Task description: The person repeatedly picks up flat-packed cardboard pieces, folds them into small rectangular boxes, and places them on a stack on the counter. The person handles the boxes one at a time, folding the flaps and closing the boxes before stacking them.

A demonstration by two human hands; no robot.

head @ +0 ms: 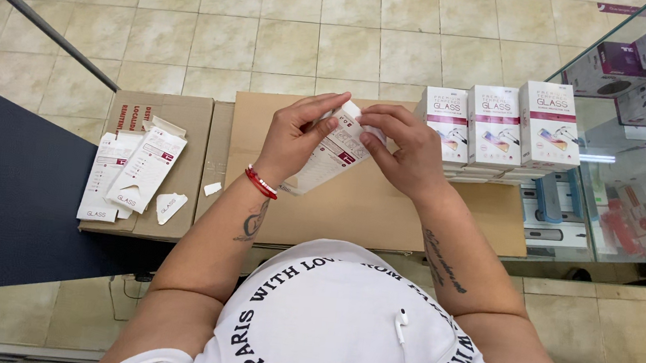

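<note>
The slim white screen-protector box (331,152) sits over the middle of the brown cardboard sheet (360,201), held between both hands. The left hand (293,135) grips its side; the right hand (404,146) pinches the top flap, which looks like the opening step. Sealed boxes (496,127) stand at two o'clock, opened sleeves (133,171) at nine.
</note>
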